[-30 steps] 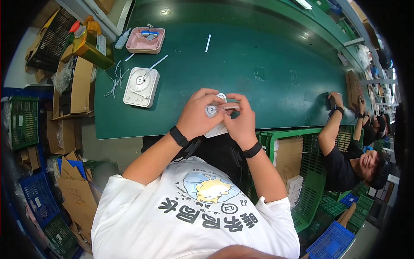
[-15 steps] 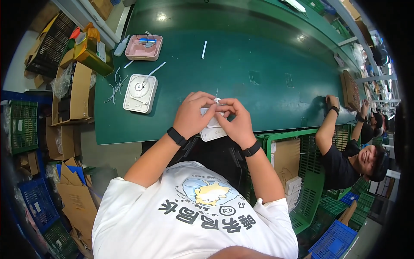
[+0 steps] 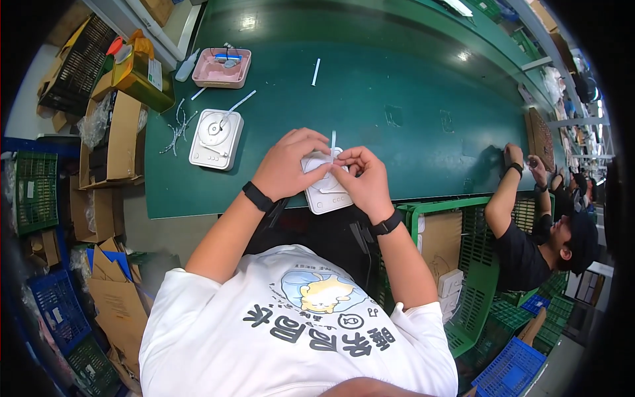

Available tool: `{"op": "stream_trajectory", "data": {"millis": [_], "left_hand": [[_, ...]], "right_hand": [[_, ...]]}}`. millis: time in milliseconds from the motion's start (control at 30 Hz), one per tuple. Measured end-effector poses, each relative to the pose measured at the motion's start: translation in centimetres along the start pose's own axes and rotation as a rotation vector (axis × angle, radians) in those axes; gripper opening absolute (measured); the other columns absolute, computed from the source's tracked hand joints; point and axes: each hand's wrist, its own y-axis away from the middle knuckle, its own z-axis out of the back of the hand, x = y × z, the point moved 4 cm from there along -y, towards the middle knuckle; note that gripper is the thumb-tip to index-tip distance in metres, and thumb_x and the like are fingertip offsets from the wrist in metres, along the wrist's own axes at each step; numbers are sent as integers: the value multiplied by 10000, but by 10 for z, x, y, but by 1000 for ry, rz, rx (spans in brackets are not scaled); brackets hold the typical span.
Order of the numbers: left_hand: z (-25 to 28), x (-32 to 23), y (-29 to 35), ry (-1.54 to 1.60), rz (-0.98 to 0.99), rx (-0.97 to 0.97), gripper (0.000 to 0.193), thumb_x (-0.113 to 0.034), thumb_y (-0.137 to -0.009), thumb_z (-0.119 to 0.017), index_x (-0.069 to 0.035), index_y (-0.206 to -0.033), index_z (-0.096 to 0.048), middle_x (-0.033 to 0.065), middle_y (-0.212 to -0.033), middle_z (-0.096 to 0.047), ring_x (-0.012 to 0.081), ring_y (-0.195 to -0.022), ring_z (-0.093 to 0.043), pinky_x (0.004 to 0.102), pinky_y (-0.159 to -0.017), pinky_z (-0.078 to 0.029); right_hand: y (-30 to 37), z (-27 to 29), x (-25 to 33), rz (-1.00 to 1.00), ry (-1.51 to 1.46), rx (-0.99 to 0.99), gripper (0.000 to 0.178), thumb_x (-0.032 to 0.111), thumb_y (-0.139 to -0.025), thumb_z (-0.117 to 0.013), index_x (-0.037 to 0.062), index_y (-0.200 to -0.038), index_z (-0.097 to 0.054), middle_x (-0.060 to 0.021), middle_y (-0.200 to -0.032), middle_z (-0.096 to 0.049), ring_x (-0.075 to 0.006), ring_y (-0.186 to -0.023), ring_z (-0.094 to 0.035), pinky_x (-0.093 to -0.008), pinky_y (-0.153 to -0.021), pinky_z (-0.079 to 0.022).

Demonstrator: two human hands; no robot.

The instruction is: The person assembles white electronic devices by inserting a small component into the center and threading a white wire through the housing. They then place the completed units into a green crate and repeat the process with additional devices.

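A small white box shaped like a record player [image 3: 329,202] rests at the table's near edge, under both hands. From its top a pale narrow strip [image 3: 333,140] points away from me. My right hand [image 3: 365,180] has thumb and fingers closed around the strip's lower end. My left hand [image 3: 291,164] lies over the box's left side, its fingers curved and apart, the thumb reaching toward the right thumb. The fingers cover much of the box's top. To the left stands a second white record-player-shaped box [image 3: 217,140] with a similar strip [image 3: 243,100] rising from it.
A pink open case [image 3: 221,69] with wired parts, a small bottle [image 3: 187,68] and a tangle of cords [image 3: 177,131] lie at the left. Another white strip [image 3: 315,73] lies farther back. A green crate [image 3: 476,291] stands right, near a co-worker [image 3: 529,245].
My left hand has shifted left and its fingers have spread from the right hand's. The strip now shows upright between the hands. The co-worker's head has turned.
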Motion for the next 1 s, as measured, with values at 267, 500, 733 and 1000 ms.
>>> {"op": "stream_trajectory", "data": {"millis": [267,500,733,1000], "left_hand": [[0,14,-3,-14,41,89,201,-166,-918,-894,-91,-1081,-803,79,-1264,-796,324,-1197,-735,432,-1005,-601],[9,-5,-7,-115,39,84,122,-153,-921,-878,-94,-1009,-817,57,-1143,-782,305,-1073,-726,426,-906,-597],[15,-11,19,-247,127,122,96,-154,-932,-879,-91,-988,-834,47,-900,-745,276,-860,-704,421,-792,-587],[2,-8,43,4,417,118,156,-141,-933,-877,-73,-1069,-841,49,-806,-738,254,-772,-714,406,-750,-600]], "right_hand": [[2,2,2,94,-15,40,222,-6,-982,-871,22,-1176,-767,-15,-1076,-826,-29,-844,-608,-227,-758,-515],[10,-2,13,253,235,-52,198,7,-970,-860,43,-1150,-786,-24,-1006,-817,-102,-841,-640,-283,-779,-549],[18,-5,26,423,398,-17,222,-14,-942,-816,82,-1142,-808,-67,-974,-790,-242,-865,-692,-366,-813,-586],[23,-13,36,580,612,36,382,-70,-884,-726,90,-1215,-833,-72,-1173,-779,-337,-1023,-703,-455,-924,-587]]}}
